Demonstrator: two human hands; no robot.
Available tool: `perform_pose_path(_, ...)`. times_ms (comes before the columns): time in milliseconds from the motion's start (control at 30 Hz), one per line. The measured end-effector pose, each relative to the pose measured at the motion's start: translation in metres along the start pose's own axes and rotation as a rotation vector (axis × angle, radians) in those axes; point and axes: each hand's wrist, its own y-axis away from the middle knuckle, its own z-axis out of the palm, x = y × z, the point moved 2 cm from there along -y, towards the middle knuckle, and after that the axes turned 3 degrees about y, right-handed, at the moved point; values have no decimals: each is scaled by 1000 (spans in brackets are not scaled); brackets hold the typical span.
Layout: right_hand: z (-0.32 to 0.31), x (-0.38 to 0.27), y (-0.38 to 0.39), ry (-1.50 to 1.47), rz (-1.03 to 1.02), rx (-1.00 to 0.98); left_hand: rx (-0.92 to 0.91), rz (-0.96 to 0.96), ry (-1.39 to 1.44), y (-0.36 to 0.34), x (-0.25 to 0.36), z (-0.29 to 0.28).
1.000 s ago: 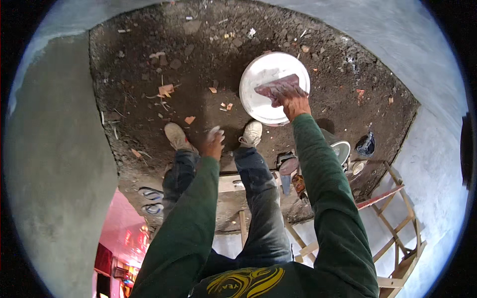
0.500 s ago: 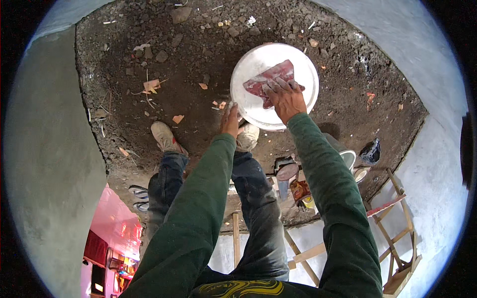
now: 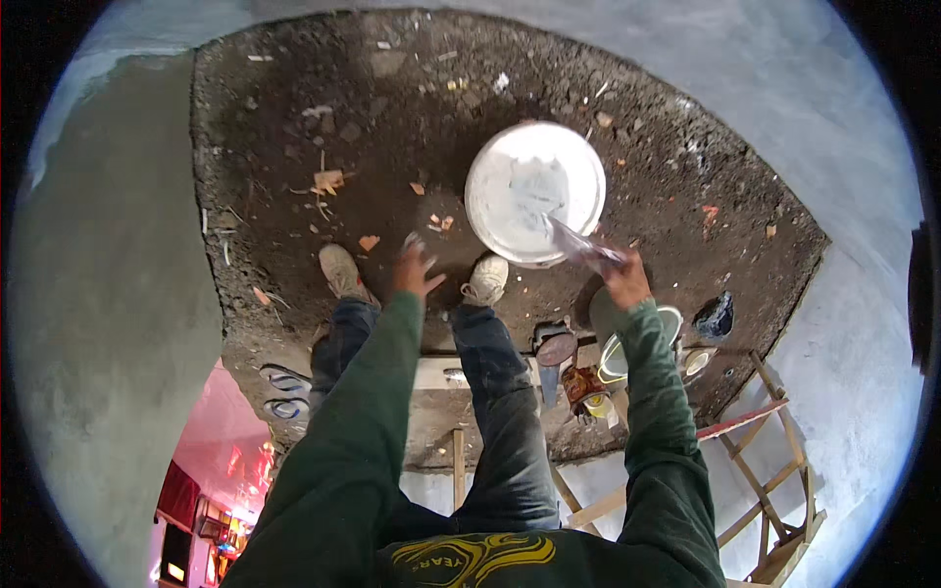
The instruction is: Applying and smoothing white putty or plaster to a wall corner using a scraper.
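A round white tub or bucket top (image 3: pixel 500 216) stands on the dirt in front of my feet, with a grey smear across its middle. My right hand (image 3: pixel 627 282) is closed on one end of a dusty, dark red sheet (image 3: pixel 583 246). The sheet's far end hangs over the near right rim of the white top. Motion smears it, and whether it is cloth or sandpaper I cannot tell. My left hand (image 3: pixel 414 269) hovers left of the tub, fingers apart, holding nothing.
Dirt and rubble (image 3: pixel 284 186) cover the floor between plastered walls. By my right forearm are a pail (image 3: pixel 669 318), a crumpled black bag (image 3: pixel 715 316) and a trowel-like tool (image 3: pixel 551 384). Sandals (image 3: pixel 284 390) lie left of my legs; a wooden frame (image 3: pixel 774 475) stands lower right.
My right hand has lifted the red sheet from the white top and drawn it back toward me and to the right. My left hand has left the rim and moved left.
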Motion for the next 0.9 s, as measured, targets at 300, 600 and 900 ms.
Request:
perform_pose_path(300, -75, -197, 49, -1162, 213, -40, 376, 634, -277, 202, 254, -234)
perform_pose_path(600, -97, -456, 50, -1476, -63, -148, 1154, 1897, -1364, 658, 543, -153)
perform_pose_path(900, -12, -687, -80, -952, -424, -47, 2080, 1217, -2300, 816, 657, -116)
